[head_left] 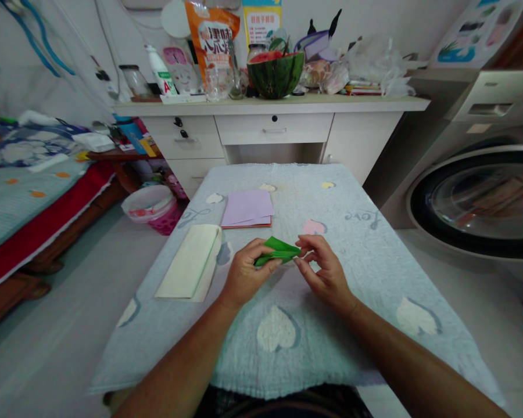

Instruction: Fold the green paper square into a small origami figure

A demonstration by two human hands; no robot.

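A folded piece of green paper (279, 246) is held up over the middle of the cloth-covered table. My left hand (246, 271) grips its left part, thumb below and fingers behind. At the pointed right end, my right hand (325, 270) has thumb and fingertips pinched around the tip. Several layered folds show along the paper's near side. A stack of square paper (247, 206), lilac on top with a red edge beneath, lies beyond my left hand. Left of that hand is a folded cream sheet or packet (189, 261); its exact kind is unclear.
A pale blue cloth with hearts (276, 328) covers the table. Behind it, a white cabinet (274, 125) carries a cut watermelon (275, 75), an orange snack bag (213, 38), jars and bags. A washing machine (479, 197) stands right; a pink bin (161, 215) and a bed (35, 191) are left.
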